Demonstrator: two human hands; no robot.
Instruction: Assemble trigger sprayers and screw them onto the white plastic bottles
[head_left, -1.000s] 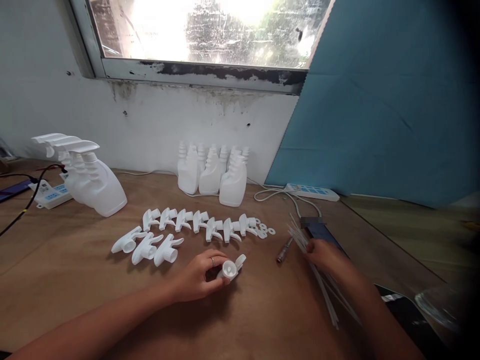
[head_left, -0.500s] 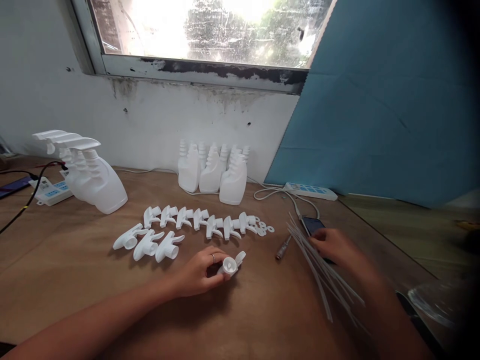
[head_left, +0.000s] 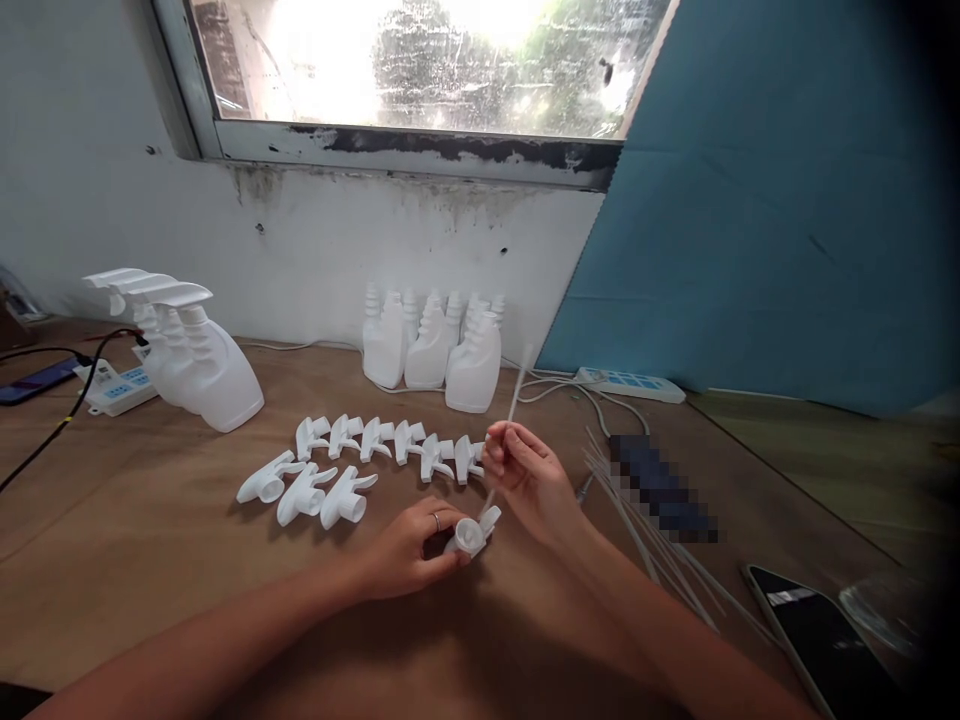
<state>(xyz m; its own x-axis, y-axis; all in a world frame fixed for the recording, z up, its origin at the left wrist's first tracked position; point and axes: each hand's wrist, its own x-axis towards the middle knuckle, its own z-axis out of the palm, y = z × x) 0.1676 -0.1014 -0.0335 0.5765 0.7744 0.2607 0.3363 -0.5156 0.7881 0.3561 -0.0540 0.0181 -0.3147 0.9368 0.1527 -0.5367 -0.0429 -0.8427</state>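
Note:
My left hand (head_left: pixel 416 548) grips a white trigger spray head (head_left: pixel 469 537), its round collar opening facing up toward me. Just above it, my right hand (head_left: pixel 536 480) pinches a thin translucent dip tube (head_left: pixel 520 385), which slants upward from the fingers. The tube's lower end comes down close to the spray head; whether they touch I cannot tell. Several loose trigger spray heads (head_left: pixel 343 497) lie in two rows to the left. A bundle of similar tubes (head_left: pixel 637 530) rests on the table to the right.
White bottles without heads (head_left: pixel 472 370) stand by the wall. Bottles with spray heads fitted (head_left: pixel 225 380) stand at the left beside a power strip (head_left: pixel 120 388). Another power strip (head_left: pixel 630 384) lies at the back right. A phone (head_left: pixel 821 640) lies at the front right.
My right hand has moved left from the tube bundle with one tube and is now above the spray head. My left hand still holds the spray head in nearly the same place.

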